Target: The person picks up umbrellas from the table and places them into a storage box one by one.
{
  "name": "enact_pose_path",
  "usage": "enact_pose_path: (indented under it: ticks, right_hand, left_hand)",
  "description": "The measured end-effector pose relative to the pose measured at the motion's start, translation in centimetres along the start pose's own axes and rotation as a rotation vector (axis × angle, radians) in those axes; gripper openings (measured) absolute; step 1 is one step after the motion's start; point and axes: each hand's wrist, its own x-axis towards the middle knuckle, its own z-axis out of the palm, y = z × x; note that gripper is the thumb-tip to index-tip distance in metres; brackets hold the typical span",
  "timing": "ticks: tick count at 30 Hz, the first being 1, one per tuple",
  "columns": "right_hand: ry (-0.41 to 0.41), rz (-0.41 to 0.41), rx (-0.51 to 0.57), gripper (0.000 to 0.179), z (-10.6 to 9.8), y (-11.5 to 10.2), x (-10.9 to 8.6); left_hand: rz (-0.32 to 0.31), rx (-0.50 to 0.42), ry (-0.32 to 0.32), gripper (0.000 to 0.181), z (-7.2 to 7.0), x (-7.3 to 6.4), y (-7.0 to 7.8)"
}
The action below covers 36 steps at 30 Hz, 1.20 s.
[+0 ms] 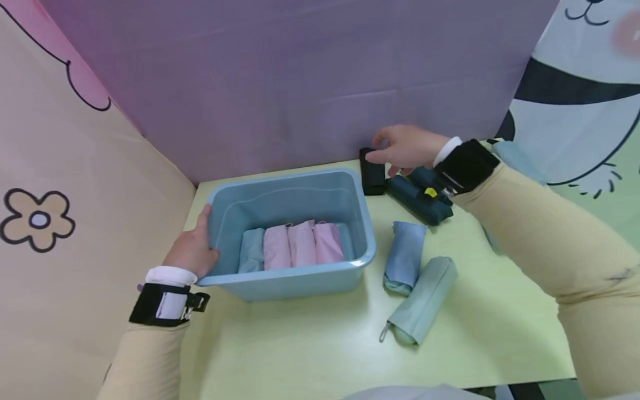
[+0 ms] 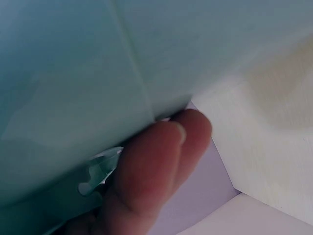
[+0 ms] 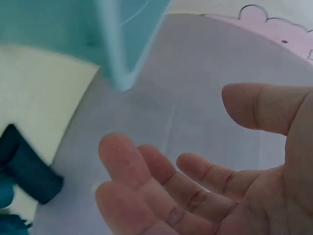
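A light blue plastic tub [image 1: 295, 283] stands on the table, and my left hand [image 1: 192, 250] grips its left rim. In the left wrist view, fingertips [image 2: 151, 166] press under the rim against the outer wall. Lying side by side in the tub are one blue folded umbrella [image 1: 251, 250] and three pink folded umbrellas [image 1: 302, 244]. My right hand [image 1: 407, 147] hovers by the back right corner, fingers spread and palm bare in the right wrist view. Just below it is a black folded umbrella [image 1: 372, 178]. Dark navy folded umbrellas [image 1: 417, 200] lie beside that, partly hidden by the right wrist.
Right of the tub lie a blue folded umbrella [image 1: 405, 255] and a pale green folded umbrella [image 1: 425, 303] with a wrist loop. More light blue fabric [image 1: 515, 158] shows behind the right forearm. A purple backdrop [image 1: 300, 89] rises along the back edge of the table [image 1: 280, 350].
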Motion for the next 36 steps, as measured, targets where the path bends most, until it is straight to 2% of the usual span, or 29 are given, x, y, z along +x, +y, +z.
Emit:
enact_pose_path:
  ticks: [8,13,19,23,28,36]
  right_hand:
    - [0.023,0.062,-0.073,0.061,2.5,4.3,0.0]
    - [-0.022,0.086,-0.122,0.059,4.5,6.6,0.4]
    - [-0.092,0.123,-0.194,0.046,6.9,9.0,0.8]
    - [-0.087,0.151,-0.198,0.045,8.1,10.3,1.2]
    - [-0.094,0.156,-0.197,0.045,9.5,11.4,1.6]
    - [-0.106,0.166,-0.157,0.045,11.4,11.7,1.6]
  left_hand:
    - [0.002,0.002,0.009,0.095,0.0,0.0,-0.2]
    - [-0.003,0.001,0.010,0.094,0.1,-0.1,-0.4]
    - [0.001,0.008,0.012,0.094,0.0,-0.1,-0.5]
    - [-0.008,0.005,0.006,0.094,-0.1,-0.1,-0.5]
    - [-0.010,0.007,0.007,0.094,-0.1,-0.2,-0.4]
    - [-0.015,-0.001,0.002,0.095,-0.2,-0.4,-0.3]
